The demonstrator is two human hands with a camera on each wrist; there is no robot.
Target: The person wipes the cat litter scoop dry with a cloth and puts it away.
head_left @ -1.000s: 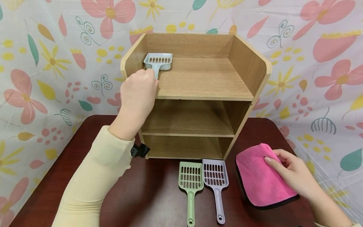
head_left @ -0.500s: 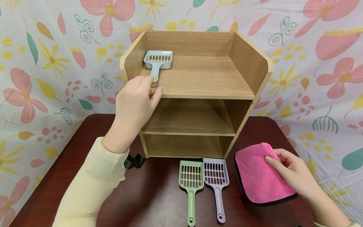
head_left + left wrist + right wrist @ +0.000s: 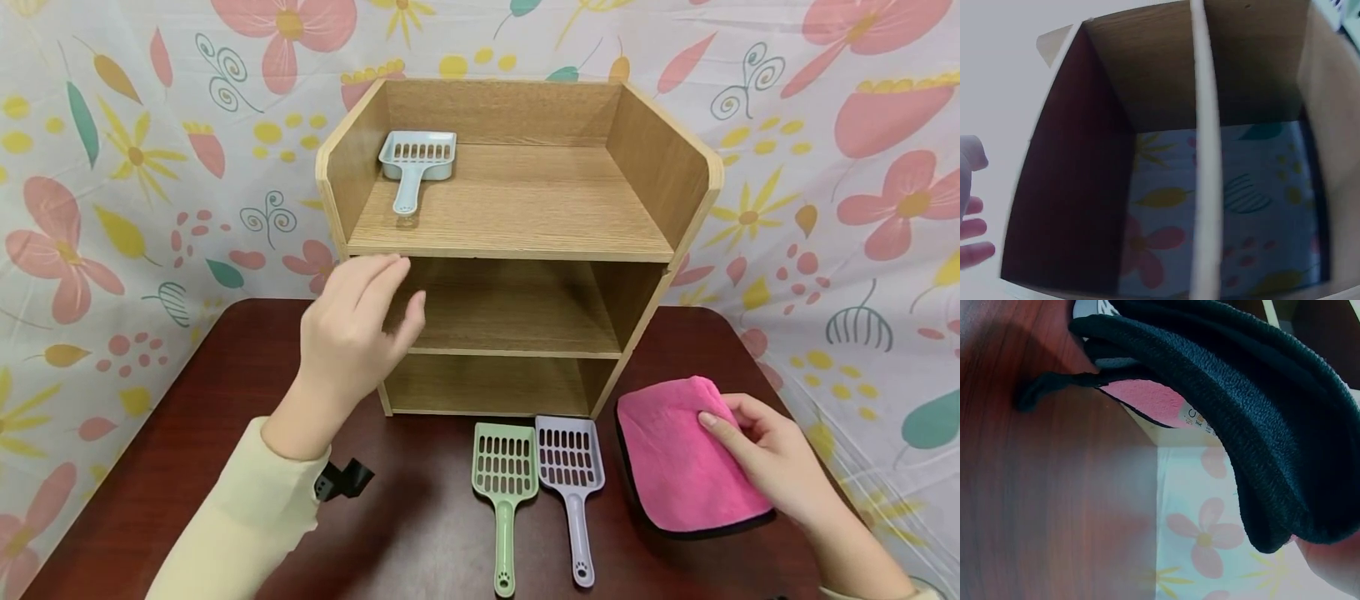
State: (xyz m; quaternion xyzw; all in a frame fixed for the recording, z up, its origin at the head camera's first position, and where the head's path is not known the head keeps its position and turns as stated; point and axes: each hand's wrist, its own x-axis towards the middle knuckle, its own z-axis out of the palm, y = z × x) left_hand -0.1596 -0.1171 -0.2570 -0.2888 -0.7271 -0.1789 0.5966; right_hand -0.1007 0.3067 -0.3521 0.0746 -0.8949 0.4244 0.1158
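Observation:
A light blue litter scoop (image 3: 412, 162) lies on the top board of the wooden shelf (image 3: 510, 200), near its left side, handle toward the front. My left hand (image 3: 348, 325) is in front of the shelf's left side, below the top board's edge, fingers loosely bent and holding nothing. In the left wrist view, its fingertips (image 3: 975, 228) show at the left edge. My right hand (image 3: 772, 454) pinches a folded pink cloth (image 3: 690, 454) with dark edging, thumb on top. From the right wrist, the cloth's dark underside (image 3: 1254, 425) fills the upper right.
On the dark red table (image 3: 420, 517), a green litter scoop (image 3: 506, 475) and a lilac litter scoop (image 3: 570, 467) lie side by side in front of the shelf. A floral curtain (image 3: 150, 125) hangs behind and at both sides.
My left hand has let go of the light blue scoop's handle and moved down and toward me. The right hand still holds the pink cloth, shifted slightly left.

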